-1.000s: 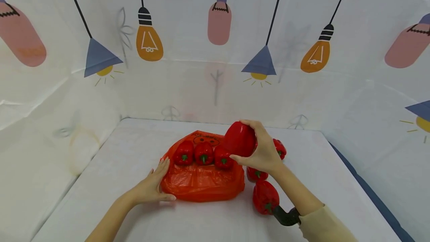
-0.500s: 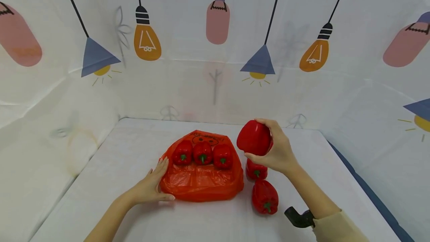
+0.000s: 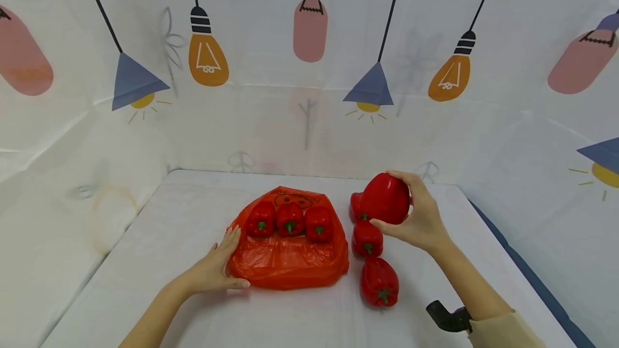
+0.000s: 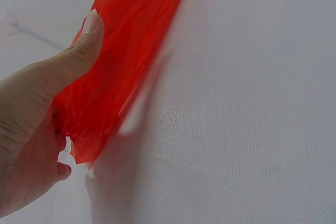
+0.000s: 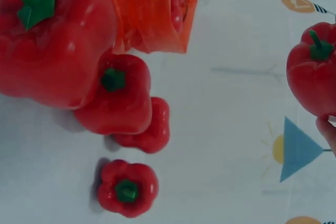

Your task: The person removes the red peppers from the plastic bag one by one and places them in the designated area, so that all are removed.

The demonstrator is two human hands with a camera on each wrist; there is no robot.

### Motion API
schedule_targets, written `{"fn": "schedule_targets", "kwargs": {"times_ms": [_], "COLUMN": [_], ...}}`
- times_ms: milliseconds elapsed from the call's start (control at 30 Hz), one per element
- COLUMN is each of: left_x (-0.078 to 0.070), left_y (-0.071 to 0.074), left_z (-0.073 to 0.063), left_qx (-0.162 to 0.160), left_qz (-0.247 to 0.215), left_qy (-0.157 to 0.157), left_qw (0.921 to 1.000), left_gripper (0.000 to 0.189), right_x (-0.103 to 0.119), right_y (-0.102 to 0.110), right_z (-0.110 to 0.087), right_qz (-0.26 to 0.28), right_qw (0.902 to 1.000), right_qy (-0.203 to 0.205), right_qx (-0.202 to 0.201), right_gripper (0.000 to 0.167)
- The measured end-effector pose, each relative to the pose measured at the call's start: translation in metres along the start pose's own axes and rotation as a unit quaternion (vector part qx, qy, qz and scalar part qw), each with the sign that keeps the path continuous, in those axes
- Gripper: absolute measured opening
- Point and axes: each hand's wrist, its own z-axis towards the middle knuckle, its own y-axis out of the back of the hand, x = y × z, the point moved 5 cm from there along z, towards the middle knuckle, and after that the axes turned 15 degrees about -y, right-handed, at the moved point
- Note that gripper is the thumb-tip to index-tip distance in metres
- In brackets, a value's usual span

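My right hand point(image 3: 418, 219) grips a red bell pepper point(image 3: 386, 198) in the air above the table's right side; in the right wrist view this pepper point(image 5: 310, 77) shows its green stem at the edge. My left hand point(image 3: 215, 265) touches the left edge of a red-orange plastic bag point(image 3: 290, 262), fingers fairly straight, thumb near its front. Three bell peppers point(image 3: 289, 219) sit in a row at the bag, stems toward me. Right of the bag stand more peppers: a near one point(image 3: 380, 282), one behind it point(image 3: 368, 239), and a farther one point(image 3: 356, 205) partly hidden by the held pepper.
The right wrist view shows a further pepper point(image 5: 127, 188) standing apart, which the head view hides. A white table point(image 3: 203, 316) lies under everything. Behind it hangs a white sheet point(image 3: 271, 122) printed with lamps and bulbs. A black strap piece point(image 3: 447, 317) sits at the right wrist.
My right hand has moved right with its bell pepper, from over the bag's right edge to over the row of peppers. The left hand has stayed at the bag.
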Motion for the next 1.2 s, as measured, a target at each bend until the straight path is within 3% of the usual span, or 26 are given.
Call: {"fn": "schedule_targets", "kwargs": {"times_ms": [733, 833, 967, 1200], "left_x": [0.001, 0.000, 0.000, -0.001], "left_y": [0.001, 0.000, -0.001, -0.004], "left_z": [-0.002, -0.002, -0.002, -0.001], "left_qx": [-0.001, -0.002, -0.002, 0.000], "left_qz": [-0.004, -0.006, -0.008, -0.005], "left_qy": [0.005, 0.005, 0.004, -0.008], "left_qw": [1.0000, 1.0000, 1.0000, 1.0000], "left_gripper": [0.120, 0.120, 0.120, 0.119], "right_x": [-0.041, -0.051, -0.075, -0.121], "right_y": [0.026, 0.023, 0.012, -0.009], "right_z": [-0.020, -0.023, -0.031, -0.056], "right_qz": [-0.068, -0.071, -0.071, -0.071], "right_qw": [0.9967, 0.9962, 0.9911, 0.9625], "right_qy": [-0.037, -0.052, -0.096, -0.206], "right_qx": [-0.022, 0.000, 0.058, 0.161], "right_gripper": [0.103, 0.100, 0.095, 0.090]}}
